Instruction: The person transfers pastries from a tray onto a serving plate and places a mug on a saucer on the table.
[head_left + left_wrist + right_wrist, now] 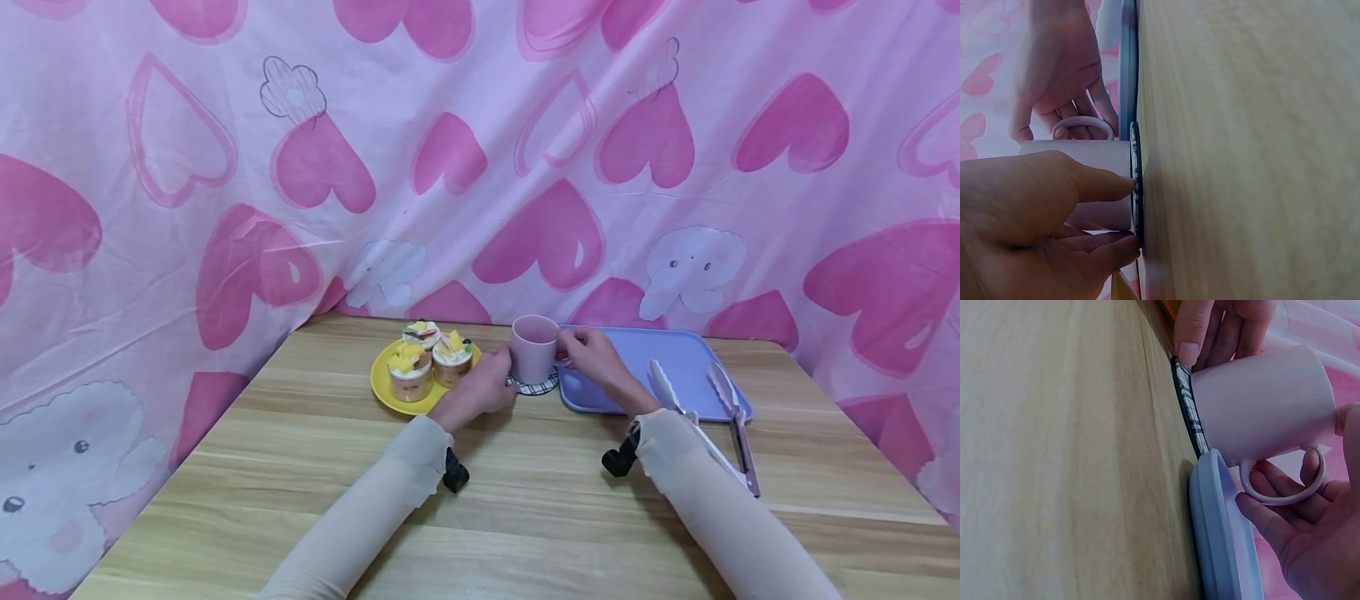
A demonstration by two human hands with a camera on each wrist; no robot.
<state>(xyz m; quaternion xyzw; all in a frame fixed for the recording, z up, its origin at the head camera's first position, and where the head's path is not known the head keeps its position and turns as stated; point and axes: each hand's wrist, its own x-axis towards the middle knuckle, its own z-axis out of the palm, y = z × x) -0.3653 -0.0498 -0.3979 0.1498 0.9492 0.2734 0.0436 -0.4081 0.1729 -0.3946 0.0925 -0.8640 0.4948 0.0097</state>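
Note:
A pink mug [534, 354] stands upright on a round black-and-white checked coaster [538, 387] at the back of the table. My left hand [489, 382] is at the mug's left side. In the left wrist view its thumb and fingers grip the rim of the coaster [1135, 150], low beside the mug [1097, 215]. From the other side my right hand [596, 358] holds the mug by its handle [1286, 499]. A fingertip shows inside the handle's loop, and another digit touches near the mug's rim. The coaster's edge meets the blue tray [1210, 519] in the right wrist view.
To the left, a yellow plate [382, 398] bears three dessert cups [410, 383] topped with fruit. A blue tray [630, 346] lies at the right, with tongs [738, 433] resting across its near edge. A pink heart-patterned cloth [442, 242] hangs behind the table [540, 500].

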